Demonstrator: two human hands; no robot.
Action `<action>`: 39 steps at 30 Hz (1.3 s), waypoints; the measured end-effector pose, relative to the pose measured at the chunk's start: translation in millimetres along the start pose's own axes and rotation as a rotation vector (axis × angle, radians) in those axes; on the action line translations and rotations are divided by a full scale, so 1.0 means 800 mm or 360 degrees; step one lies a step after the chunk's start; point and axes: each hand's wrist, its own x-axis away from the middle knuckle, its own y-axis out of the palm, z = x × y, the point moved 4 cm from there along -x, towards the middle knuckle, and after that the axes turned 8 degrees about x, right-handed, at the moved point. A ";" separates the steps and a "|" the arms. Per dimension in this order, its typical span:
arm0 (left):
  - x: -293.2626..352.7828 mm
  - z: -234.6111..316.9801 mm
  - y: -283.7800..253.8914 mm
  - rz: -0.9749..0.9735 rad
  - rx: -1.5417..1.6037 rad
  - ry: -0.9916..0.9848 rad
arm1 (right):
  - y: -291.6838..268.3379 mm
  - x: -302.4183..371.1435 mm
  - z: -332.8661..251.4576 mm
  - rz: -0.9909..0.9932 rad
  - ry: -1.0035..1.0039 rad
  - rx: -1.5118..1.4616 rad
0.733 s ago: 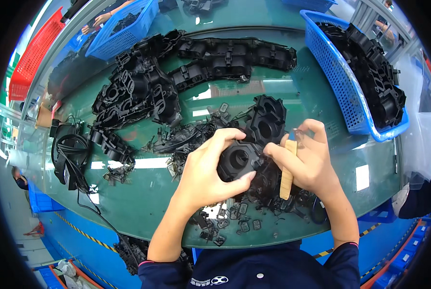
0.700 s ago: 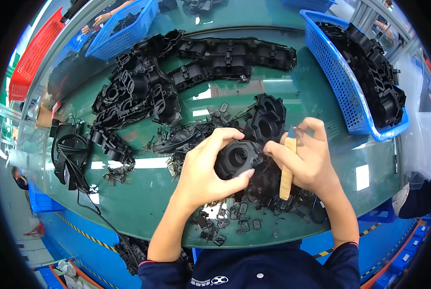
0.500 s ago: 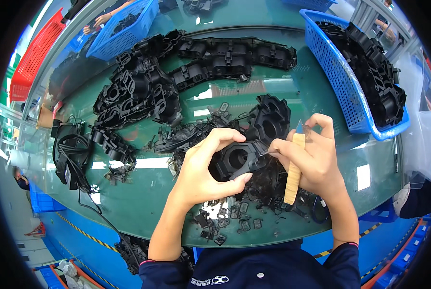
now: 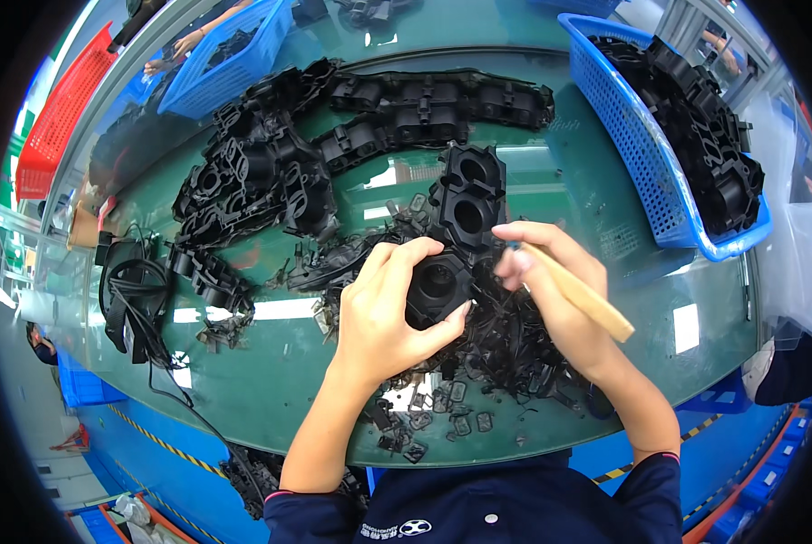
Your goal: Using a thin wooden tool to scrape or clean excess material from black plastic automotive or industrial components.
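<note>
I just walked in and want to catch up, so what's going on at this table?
A person is working on a long black part with round openings. The left hand grips its near end, while the right hand holds a yellow-handled tool close beside it; whether the tip touches is unclear. Small black pieces lie scattered underneath on the green table. More black parts sit farther back, and others fill a blue basket on the right.
</note>
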 end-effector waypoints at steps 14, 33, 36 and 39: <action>0.002 0.002 0.005 0.0048 -0.0179 0.0044 | 0.013 0.005 0.025 0.0008 0.0266 -0.0473; 0.003 0.006 0.003 0.0116 -0.0038 0.0125 | -0.009 -0.003 0.013 -0.0156 0.0121 -0.0356; 0.003 0.006 0.003 0.0111 -0.0025 0.0124 | -0.009 -0.004 0.011 -0.0205 0.0110 -0.0420; 0.003 0.005 0.003 0.0117 0.0002 0.0116 | -0.010 -0.006 0.010 -0.0240 0.0087 -0.0459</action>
